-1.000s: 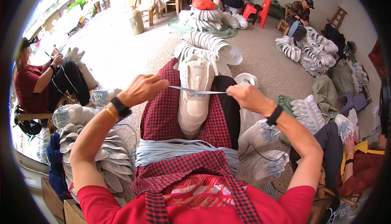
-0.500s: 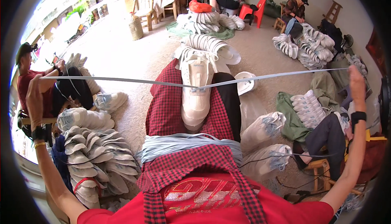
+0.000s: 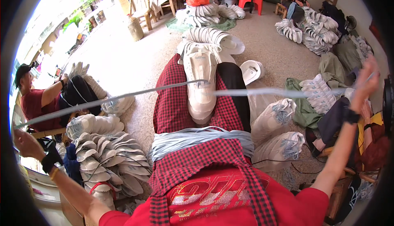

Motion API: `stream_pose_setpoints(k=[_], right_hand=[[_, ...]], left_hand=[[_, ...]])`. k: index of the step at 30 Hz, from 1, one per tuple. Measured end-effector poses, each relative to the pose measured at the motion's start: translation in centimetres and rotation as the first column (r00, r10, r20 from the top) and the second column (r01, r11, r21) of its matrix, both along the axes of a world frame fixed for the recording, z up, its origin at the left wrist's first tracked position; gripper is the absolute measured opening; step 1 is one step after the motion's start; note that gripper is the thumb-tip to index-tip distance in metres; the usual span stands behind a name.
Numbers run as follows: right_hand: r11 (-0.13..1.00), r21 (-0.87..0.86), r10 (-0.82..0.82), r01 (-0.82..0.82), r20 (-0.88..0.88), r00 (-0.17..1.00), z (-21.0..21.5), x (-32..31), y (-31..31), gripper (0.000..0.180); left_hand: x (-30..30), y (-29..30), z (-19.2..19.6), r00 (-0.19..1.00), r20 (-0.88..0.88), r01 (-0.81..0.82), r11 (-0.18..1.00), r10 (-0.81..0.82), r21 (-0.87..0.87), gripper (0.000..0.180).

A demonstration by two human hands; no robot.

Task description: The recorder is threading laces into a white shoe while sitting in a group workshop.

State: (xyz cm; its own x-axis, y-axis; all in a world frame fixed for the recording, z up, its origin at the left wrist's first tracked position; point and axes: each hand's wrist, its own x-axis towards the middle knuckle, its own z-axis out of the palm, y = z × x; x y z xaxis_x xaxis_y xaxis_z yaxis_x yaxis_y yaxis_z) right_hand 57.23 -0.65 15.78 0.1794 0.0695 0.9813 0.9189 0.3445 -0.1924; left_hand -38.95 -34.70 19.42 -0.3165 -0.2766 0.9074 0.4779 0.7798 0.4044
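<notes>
A white shoe point(image 3: 200, 78) lies between my knees on a red checked cloth point(image 3: 172, 103), toe pointing away. A pale blue lace point(image 3: 123, 96) runs through it and stretches taut to both sides. My left hand point(image 3: 25, 143), a black band at its wrist, grips the lace end far out at the left. My right hand point(image 3: 365, 82) is raised far out at the right, closed on the other end. A bundle of pale blue laces point(image 3: 197, 137) lies across my lap.
Stacks of white shoe uppers point(image 3: 102, 160) sit at my left, bagged bundles point(image 3: 275, 115) at my right. A person in a red shirt point(image 3: 37, 103) sits at the left, another person point(image 3: 361, 135) close at the right. More white piles point(image 3: 303, 29) and seated people are at the back.
My hands went from close together over the shoe to spread wide apart, drawing the lace out taut on both sides. The right hand has dropped a little since half a second ago.
</notes>
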Motion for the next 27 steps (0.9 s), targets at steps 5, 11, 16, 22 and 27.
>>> stream_pose_setpoints(k=[5,11,16,22,27], right_hand=[[0.311,-0.410,0.630,-0.857,-0.587,0.509,-14.8,-22.8,3.4,0.026],[0.087,-0.532,0.745,-0.842,-0.526,0.410,-19.3,-35.3,4.6,0.014],[0.067,-0.633,0.771,-0.771,-0.458,0.443,-18.9,-36.9,5.5,0.011],[0.071,-0.684,0.771,-0.726,-0.424,0.475,-18.8,-36.8,5.2,0.012],[0.118,-0.725,0.757,-0.678,-0.376,0.534,-19.3,-37.6,5.7,0.017]], left_hand=[[9.5,14.8,-9.1,0.428,-0.178,0.883,0.452,-0.886,-0.127,0.034],[27.4,28.2,-19.2,-0.611,0.139,0.687,-0.434,-0.779,0.583,0.027],[33.9,31.5,-22.8,-0.732,0.340,0.608,-0.340,-0.591,0.718,0.028],[35.1,32.1,-24.4,-0.672,0.491,0.719,-0.329,-0.554,0.612,0.022],[34.8,31.3,-24.1,-0.537,0.616,0.841,-0.310,-0.576,0.443,0.019]])
